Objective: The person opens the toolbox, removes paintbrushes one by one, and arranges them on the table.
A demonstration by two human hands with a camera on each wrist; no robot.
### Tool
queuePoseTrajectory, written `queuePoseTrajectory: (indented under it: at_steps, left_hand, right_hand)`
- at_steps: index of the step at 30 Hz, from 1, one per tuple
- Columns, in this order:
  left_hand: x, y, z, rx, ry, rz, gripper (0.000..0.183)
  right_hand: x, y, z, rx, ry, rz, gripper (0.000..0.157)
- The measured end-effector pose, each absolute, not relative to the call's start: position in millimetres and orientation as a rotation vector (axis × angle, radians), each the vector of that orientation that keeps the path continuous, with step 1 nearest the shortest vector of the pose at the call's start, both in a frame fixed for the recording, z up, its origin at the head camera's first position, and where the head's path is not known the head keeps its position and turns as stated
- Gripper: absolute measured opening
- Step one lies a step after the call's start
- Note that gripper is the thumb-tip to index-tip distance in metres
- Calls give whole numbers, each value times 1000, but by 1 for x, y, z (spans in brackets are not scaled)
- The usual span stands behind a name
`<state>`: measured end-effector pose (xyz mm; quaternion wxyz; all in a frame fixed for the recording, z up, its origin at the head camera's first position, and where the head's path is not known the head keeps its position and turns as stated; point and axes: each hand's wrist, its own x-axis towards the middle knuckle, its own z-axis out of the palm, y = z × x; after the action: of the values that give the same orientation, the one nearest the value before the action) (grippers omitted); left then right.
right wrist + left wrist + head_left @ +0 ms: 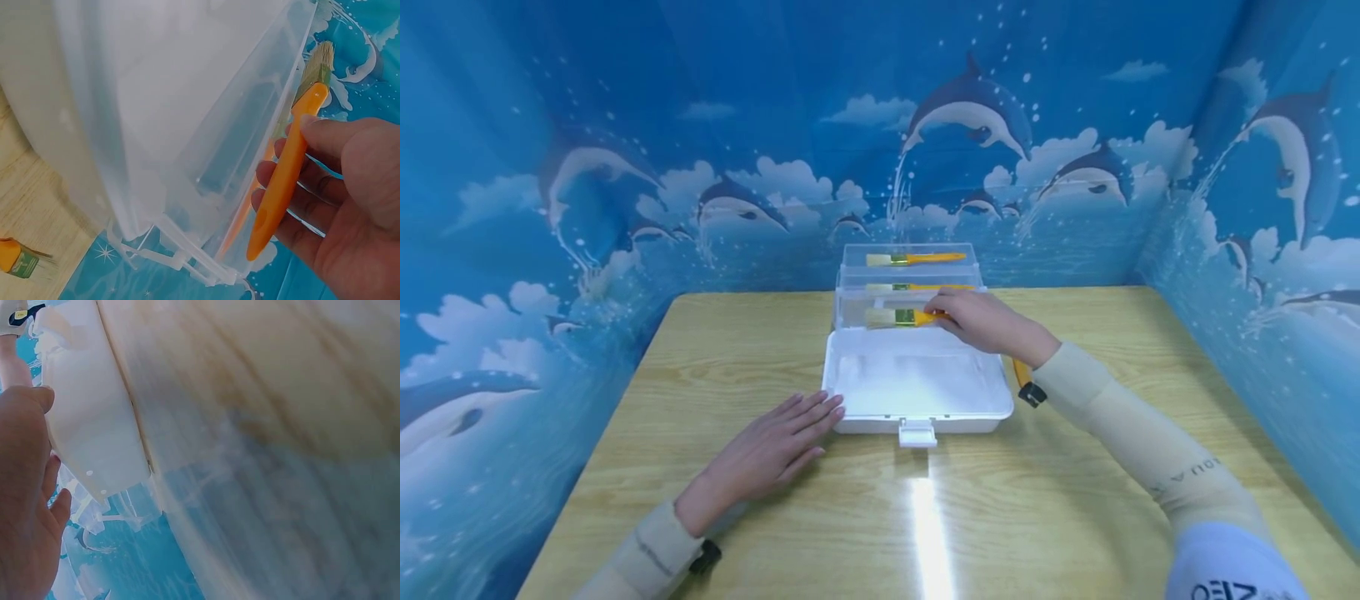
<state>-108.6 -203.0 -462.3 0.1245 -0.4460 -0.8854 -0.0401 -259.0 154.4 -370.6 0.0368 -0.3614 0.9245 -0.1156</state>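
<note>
A white storage box (pixel 917 425) stands open on the table, its clear fold-out trays (pixel 850 287) raised at the back. My right hand (pixel 981 321) pinches the orange handle of a flat paintbrush (pixel 284 178) between thumb and fingers, over the lowest tray. The bristles point left in the head view. A second paintbrush (pixel 936 259) lies in the top tray and a third paintbrush (pixel 895 287) in the tray below it. My left hand (pixel 775 442) lies with fingers extended, its fingertips touching the box's front left corner.
Right of the box, partly hidden by my right wrist, another orange-handled brush (pixel 19 259) lies on the wooden table (pixel 730 350). A white latch (pixel 917 433) hangs at the box's front. A blue dolphin-print curtain (pixel 775 125) surrounds the table's back and sides.
</note>
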Motion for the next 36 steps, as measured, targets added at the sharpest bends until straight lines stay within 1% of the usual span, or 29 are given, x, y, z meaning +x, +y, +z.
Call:
queuePoseTrajectory:
  at_steps: [12, 25, 36]
  left_hand:
    - [-107, -203, -462, -1279, -2637, -131, 56]
    - [-106, -203, -460, -1268, -2691, -143, 57]
    - [-107, -203, -459, -1281, -2662, -159, 57]
  right_hand:
    - [-256, 160, -370, -1112, 2851, -387, 27]
    - [-252, 167, -367, -996, 2863, -451, 28]
    - [-250, 178, -372, -937, 2894, -538, 30]
